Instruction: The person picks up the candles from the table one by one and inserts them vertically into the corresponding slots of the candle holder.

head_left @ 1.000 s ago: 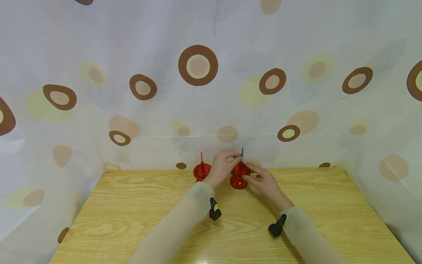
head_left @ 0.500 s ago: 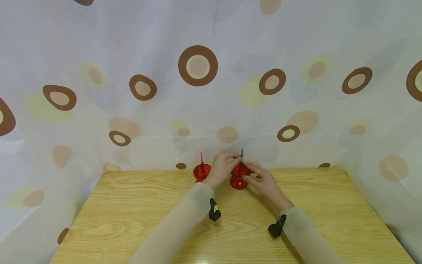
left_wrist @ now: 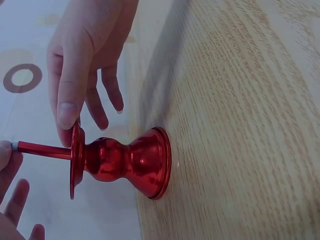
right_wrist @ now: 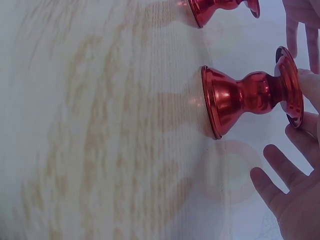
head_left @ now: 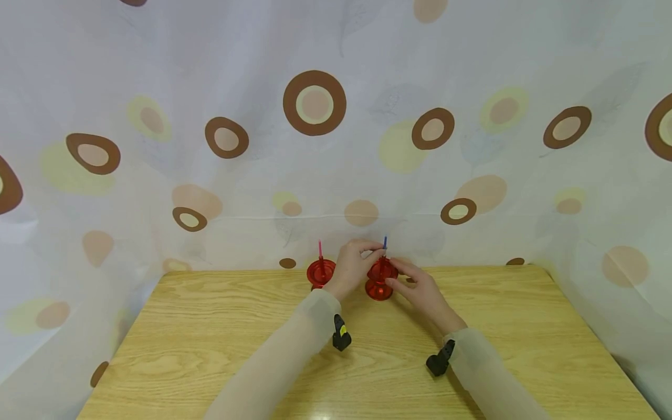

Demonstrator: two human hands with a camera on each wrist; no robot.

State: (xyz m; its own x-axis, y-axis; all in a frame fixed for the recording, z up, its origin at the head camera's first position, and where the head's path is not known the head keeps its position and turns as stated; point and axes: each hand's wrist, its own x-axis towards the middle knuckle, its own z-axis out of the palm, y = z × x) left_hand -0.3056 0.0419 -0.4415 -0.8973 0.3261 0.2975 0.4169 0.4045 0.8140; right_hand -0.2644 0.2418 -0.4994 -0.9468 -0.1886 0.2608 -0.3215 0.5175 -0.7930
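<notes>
Standing in its red holder at ten o'clock, the pink candle is done. The left hand pinches the blue candle into the nearer holder, whose rim the right hand pinches; seating remains.

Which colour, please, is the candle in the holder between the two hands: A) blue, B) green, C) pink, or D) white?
A: in the head view the candle standing in the red holder between the left hand and right hand is blue; the pink one stands in the other holder, to the left.
</notes>
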